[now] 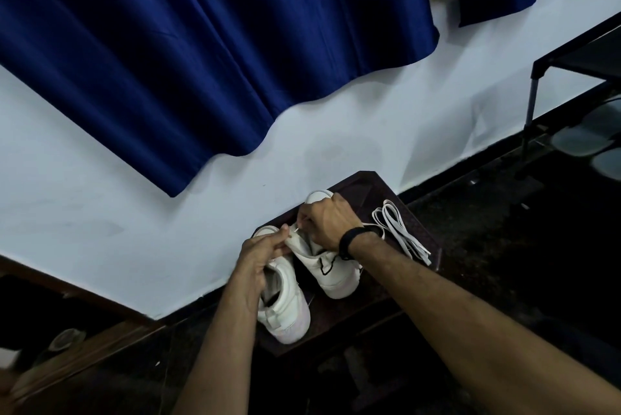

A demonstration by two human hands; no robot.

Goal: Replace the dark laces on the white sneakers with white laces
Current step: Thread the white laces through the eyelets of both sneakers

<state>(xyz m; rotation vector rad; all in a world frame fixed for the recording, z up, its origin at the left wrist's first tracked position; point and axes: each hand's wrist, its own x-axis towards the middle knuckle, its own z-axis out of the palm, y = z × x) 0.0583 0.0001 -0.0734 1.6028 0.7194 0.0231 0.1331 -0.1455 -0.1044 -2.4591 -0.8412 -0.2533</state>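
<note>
Both hands met over the right sneaker [331,275], its long axis running near to far. The right hand [327,219] pinched a white lace [297,229] tip; the left hand [260,255] held the tongue (spare laces [401,229] lay right).

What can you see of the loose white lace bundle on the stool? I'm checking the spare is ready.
The loose white lace bundle looks like flat woven lace, folded into long loops. It lies slack on the dark stool top, to the right of the sneakers, its ends reaching the stool's right edge. One strand runs behind the right wrist. No fingers hold the bundle itself.
</note>
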